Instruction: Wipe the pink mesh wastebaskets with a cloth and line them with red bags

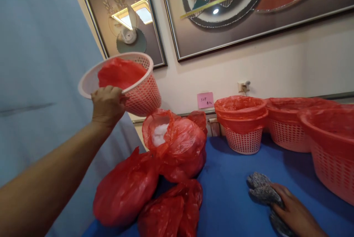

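Note:
My left hand (108, 105) grips the rim of a pink perforated plastic basket (143, 95), tilted and held up above the table. A crumpled red plastic bag (121, 73) lies inside it. Lower right, my right hand (294, 209) is closed on a bunched grey cloth (264, 189) against the blue tabletop (221, 192). Below the raised basket sit several filled red plastic bags; the one at the back (184, 145) shows white material (160, 133) through its opening. Another red bag (127, 187) lies at the front left.
Pink baskets lined with red bags stand on the right: a smaller one (245, 137), one behind (290, 133) and a large one (334, 159). A pink note (205, 100) is on the wall beneath framed pictures (249, 41). A light blue curtain (55, 63) hangs at left.

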{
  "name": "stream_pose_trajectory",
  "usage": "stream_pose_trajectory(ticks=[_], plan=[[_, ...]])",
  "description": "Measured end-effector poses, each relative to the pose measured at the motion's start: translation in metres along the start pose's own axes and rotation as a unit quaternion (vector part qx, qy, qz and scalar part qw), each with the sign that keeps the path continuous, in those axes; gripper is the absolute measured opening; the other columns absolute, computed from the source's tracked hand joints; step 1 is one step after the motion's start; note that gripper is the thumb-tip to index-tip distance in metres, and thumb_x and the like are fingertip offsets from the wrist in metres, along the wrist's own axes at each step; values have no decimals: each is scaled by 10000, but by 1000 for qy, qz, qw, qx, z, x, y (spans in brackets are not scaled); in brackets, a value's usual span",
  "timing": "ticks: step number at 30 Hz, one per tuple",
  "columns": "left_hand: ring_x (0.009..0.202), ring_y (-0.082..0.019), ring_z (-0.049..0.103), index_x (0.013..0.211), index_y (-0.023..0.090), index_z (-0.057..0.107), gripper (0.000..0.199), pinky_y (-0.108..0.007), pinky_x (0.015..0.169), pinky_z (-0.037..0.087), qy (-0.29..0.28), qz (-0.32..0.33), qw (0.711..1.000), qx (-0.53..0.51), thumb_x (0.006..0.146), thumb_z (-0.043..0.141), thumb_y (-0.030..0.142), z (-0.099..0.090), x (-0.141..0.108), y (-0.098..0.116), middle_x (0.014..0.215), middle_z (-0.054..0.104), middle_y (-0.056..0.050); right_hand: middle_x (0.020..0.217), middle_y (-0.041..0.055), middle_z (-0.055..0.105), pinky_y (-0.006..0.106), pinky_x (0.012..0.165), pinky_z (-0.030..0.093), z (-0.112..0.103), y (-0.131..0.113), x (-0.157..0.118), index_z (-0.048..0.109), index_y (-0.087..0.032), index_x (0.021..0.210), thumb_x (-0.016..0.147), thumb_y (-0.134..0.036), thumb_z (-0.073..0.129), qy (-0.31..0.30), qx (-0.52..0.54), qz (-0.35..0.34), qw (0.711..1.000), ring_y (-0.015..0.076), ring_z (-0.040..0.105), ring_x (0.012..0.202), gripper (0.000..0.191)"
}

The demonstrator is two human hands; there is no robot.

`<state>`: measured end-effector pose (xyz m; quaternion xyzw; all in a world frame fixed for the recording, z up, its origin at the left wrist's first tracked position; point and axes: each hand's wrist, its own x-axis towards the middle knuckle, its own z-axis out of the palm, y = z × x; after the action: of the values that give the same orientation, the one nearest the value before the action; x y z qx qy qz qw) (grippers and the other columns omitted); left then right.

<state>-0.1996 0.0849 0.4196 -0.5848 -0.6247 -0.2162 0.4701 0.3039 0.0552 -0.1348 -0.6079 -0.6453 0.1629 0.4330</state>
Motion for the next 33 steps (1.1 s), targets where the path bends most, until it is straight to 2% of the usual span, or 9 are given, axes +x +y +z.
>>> stream_pose_trajectory(ticks=[6,9,12,17,22,25,27,30,33], plan=[[922,-206,588,917,220,625,209,-353,928,507,148,87,977,-127,920,653,427,-89,-7,49,946,599,-13,1365,116,693,451,1103,517,-9,-14,1,675,-213,1307,778,-395,498,-12,-39,0,999,314,669,1255,587],[859,-195,626,896,257,623,198,-351,858,516,140,138,960,-200,910,648,452,-127,-31,93,919,609,19,1340,117,691,420,1077,523,-19,-18,-5,660,-200,1339,772,-288,466,-1,-90,-14,996,291,690,1201,606],[744,-172,618,871,251,609,120,-332,739,508,70,217,920,-320,888,663,357,-141,-60,140,831,605,45,1357,120,668,468,966,565,-34,-18,-22,657,-243,1339,772,-230,492,50,-183,-12,982,325,713,1109,590],[795,-198,626,762,236,502,236,-343,701,505,-125,291,837,-447,826,712,152,-106,-118,210,869,632,-10,1497,230,489,709,928,531,-90,-36,-55,415,-222,1563,921,-365,485,223,-197,8,955,525,556,1319,662],[833,-244,644,825,234,523,218,-384,742,536,-234,365,788,-437,840,729,167,-69,-173,261,905,670,-68,1649,141,387,706,1203,310,-178,-124,-59,336,-289,1640,998,-360,515,362,-92,-145,916,482,354,1514,671],[922,-265,677,979,222,576,130,-414,834,563,-223,391,772,-448,901,676,200,-67,-190,268,1010,712,-106,1665,126,385,656,1214,293,-204,-183,-38,348,-256,1634,1023,-423,489,285,-119,-285,907,443,378,1504,649],[1164,-295,660,1243,230,559,338,-455,1009,541,-174,394,763,-482,935,680,302,-64,-191,257,1270,690,-150,1528,128,550,581,1163,371,-203,-208,-19,456,-242,1550,1040,-442,477,194,-153,-362,899,377,515,1397,548],[1591,-428,232,1581,278,286,990,-636,1270,244,-79,270,850,-445,803,830,559,-39,-175,217,1708,290,-208,1232,104,711,480,1046,456,-186,-219,1,589,-217,1352,1027,-389,545,159,-158,-402,888,298,651,1163,370],[1615,-497,-81,1639,208,152,1300,-663,1302,62,-139,-20,939,-315,661,953,512,14,-149,160,1767,-32,-247,1066,80,741,440,965,470,-169,-216,-2,629,-210,1228,995,-291,577,188,-133,-397,888,262,685,999,252]])
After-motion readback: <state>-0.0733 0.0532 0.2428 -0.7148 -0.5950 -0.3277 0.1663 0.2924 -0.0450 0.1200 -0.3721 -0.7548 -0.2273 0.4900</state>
